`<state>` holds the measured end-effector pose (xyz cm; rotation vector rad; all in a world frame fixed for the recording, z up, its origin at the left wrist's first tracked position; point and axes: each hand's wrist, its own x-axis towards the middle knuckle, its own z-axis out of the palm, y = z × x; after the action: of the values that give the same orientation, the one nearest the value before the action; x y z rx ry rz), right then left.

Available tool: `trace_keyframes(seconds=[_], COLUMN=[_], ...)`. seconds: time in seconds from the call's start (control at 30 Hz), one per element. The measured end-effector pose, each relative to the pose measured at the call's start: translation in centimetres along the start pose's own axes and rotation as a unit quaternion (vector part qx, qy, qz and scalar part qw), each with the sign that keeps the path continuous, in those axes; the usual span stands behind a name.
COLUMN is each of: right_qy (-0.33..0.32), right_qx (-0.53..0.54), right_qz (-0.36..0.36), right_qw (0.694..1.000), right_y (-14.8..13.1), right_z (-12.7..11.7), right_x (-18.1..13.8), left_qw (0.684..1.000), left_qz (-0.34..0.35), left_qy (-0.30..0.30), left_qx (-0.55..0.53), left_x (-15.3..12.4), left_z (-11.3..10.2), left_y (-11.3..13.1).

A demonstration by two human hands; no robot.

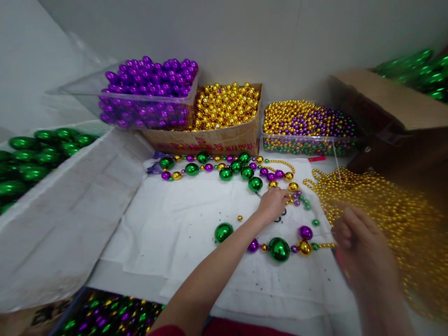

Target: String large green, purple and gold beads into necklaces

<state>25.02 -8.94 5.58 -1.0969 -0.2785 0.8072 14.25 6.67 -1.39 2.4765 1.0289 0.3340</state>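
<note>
My left hand (275,204) reaches among loose beads on the white cloth, its fingers pinched together beside a gold bead (293,186); what is between the fingertips is hidden. At the right, my blurred right hand (364,242) is closed on a thin thread (325,232). The thread runs from it toward a purple bead (305,232) and a small green bead (315,222). Below the hands lies a bead strand with a large green bead (279,249), purple and gold beads. A finished-looking bead strand (192,169) in green, purple and gold lies farther back.
Behind stand a clear bin of purple beads (150,74), a carton of gold beads (227,105) and a bin of mixed small beads (308,126). Green beads (31,158) fill a white box at left. Gold bead chains (378,210) heap at right beside a cardboard box (388,98).
</note>
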Motion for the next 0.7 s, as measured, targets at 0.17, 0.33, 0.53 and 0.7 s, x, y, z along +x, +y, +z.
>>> trace_keyframes(seconds=[0.17, 0.33, 0.53, 0.7], right_qy=[0.013, -0.007, -0.02, -0.027], right_qx=[0.001, -0.006, -0.012, -0.017], right_qz=[-0.007, -0.006, -0.005, 0.013], right_qw=[1.0, 1.0, 1.0, 0.999], right_y=[-0.3, -0.8, -0.6, -0.6], right_z=[-0.8, -0.9, -1.3, -1.5], right_x=[0.2, 0.2, 0.1, -0.1], left_qw=[1.0, 1.0, 0.997, 0.986], left_qz=[0.003, 0.008, 0.072, 0.149], left_qy=[-0.003, 0.005, 0.028, 0.011], left_qx=[-0.003, -0.001, 0.017, 0.075], left_x=[-0.3, -0.9, -0.8, 0.7], left_z=[0.6, 0.8, 1.2, 2.2], left_y=[-0.2, -0.1, 1.7, 3.5])
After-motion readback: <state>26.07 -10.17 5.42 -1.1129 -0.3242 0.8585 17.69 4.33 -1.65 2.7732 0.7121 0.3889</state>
